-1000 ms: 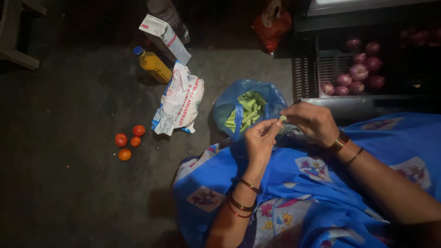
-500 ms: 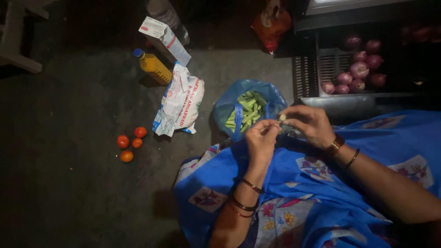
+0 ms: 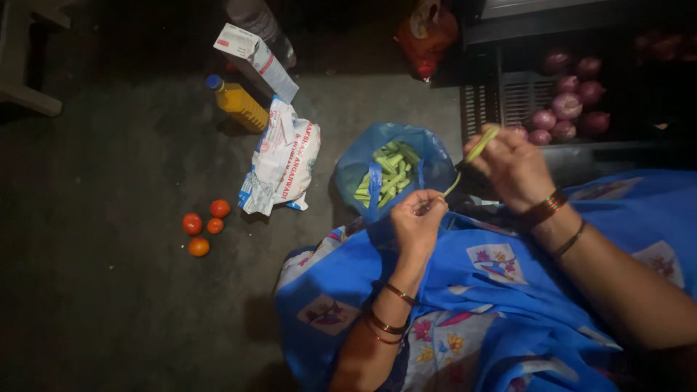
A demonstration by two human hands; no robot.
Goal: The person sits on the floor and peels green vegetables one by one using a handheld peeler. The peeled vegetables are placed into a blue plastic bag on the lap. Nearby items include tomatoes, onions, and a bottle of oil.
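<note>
- Currently, far to the left of both hands, four tomatoes [image 3: 202, 226] lie loose on the dark floor, untouched.
- Nearer, up and left of the grip: a yellow oil bottle [image 3: 234, 101], a carton [image 3: 255, 59] and a printed white sack [image 3: 284, 161], all closed as far as I can see.
- Just ahead of the left hand [image 3: 417, 221], the blue plastic bag [image 3: 367, 160] sits open with a pile of cut green pieces [image 3: 388, 174] inside; judged, a fair batch is already done.
- Left hand: fingers curled shut, pinching the lower end of a thin green string [image 3: 454, 185]; the fingertips hide whatever else it holds.
- Right hand [image 3: 514, 165]: raised, fingers closed on a green bean pod [image 3: 481, 144], with the string running down from it toward the left hand. This pod is not yet in the bag.
- Beyond the right hand, red onions [image 3: 560, 116] lie in a dark crate [image 3: 501, 101].
- Unprocessed stock: not visible; lap cloth [image 3: 472, 290] may cover it. Upper corners too dim to read.
</note>
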